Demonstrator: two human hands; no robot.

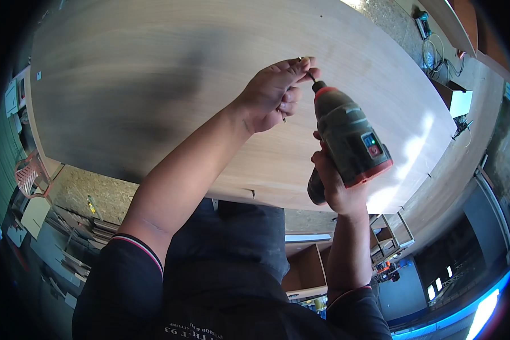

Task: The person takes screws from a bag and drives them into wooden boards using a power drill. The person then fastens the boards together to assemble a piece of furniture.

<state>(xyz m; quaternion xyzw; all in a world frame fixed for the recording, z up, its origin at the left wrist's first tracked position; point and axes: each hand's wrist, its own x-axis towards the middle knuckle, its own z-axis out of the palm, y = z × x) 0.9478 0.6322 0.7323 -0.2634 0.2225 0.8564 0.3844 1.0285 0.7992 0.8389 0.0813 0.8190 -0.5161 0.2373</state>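
My right hand [337, 184] is wrapped round the grip of a cordless impact driver [345, 127], which has a green-grey body and red trim. Its bit [312, 76] points up and to the left, away from me. At the bit's tip, my left hand [272, 93] is closed in a pinch on a small screw [301, 59], mostly hidden by the thumb and finger. A dark tip of something shows under the curled fingers. Both hands are above a large pale wooden panel [226, 34].
Small dark pieces, one of them a peg-like bit [253, 194], sit along the panel's near edge. A teal power tool [423, 25] and tangled cable [436, 56] lie at far right. A red plastic chair [31, 175] stands left. An open wooden cabinet [305, 269] is near my legs.
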